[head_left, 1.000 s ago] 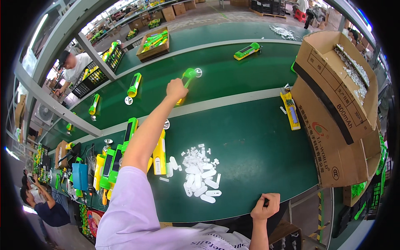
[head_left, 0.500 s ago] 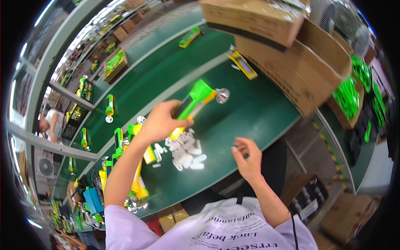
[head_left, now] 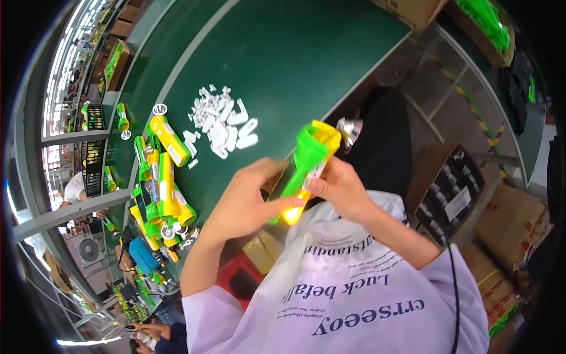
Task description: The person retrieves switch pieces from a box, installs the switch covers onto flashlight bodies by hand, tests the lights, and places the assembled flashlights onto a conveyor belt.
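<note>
A green and yellow flashlight [head_left: 310,152] is held in front of my chest, its wide green head tilted up and away. My left hand [head_left: 249,197] wraps its lower body, thumb across it, beside a bright yellow glow at the lower end. From the right, my right hand [head_left: 339,187] grips the yellow side, thumb pressed on the body. A silvery reflector [head_left: 350,131] hangs beside the head. Left of my hands, several green and yellow flashlights [head_left: 168,192] lie in a heap on the green table [head_left: 289,65]. Small white plastic parts [head_left: 221,121] are piled beyond.
A grey metal frame [head_left: 65,209] stands along the left. A blue bin [head_left: 142,255] sits at the lower left. Cardboard boxes [head_left: 512,227] stand on the floor at right, and a box of green parts [head_left: 483,23] is at the upper right.
The flashlight has come from over the table to my chest. My right hand, empty before, has taken hold of it too. A glow now shows at its lower end, and my view has shifted.
</note>
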Motion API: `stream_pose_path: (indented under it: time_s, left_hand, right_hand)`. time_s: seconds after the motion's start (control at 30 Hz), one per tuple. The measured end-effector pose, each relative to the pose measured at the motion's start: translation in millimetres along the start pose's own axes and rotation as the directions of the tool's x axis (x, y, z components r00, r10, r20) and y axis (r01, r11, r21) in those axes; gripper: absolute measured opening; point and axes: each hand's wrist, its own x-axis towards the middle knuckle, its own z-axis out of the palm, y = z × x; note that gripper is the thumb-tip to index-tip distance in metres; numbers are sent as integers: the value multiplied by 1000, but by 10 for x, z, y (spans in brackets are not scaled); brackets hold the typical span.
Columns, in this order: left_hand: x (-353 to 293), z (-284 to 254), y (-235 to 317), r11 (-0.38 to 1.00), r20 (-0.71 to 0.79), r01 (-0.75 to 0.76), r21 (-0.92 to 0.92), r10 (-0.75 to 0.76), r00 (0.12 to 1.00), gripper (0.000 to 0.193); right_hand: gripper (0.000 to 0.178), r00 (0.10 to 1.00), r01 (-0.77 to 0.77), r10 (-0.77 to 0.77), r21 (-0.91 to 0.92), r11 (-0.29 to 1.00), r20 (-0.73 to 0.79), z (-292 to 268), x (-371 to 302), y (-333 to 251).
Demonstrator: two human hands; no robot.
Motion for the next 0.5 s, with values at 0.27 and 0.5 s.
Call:
stream_pose_path:
  time_s: [0.27, 0.5]
  left_hand:
    - [-147, 286, -135, 969, -83, 46, -242, -68, 994, 54]
    - [-178, 422, -267, 944, -136, 43, -328, -92, 986, 58]
  right_hand:
    - [47, 999, -25, 28, -82, 996, 32, 56, -71, 8]
    - [45, 1000, -16, 19, -151, 988, 18, 43, -75, 42]
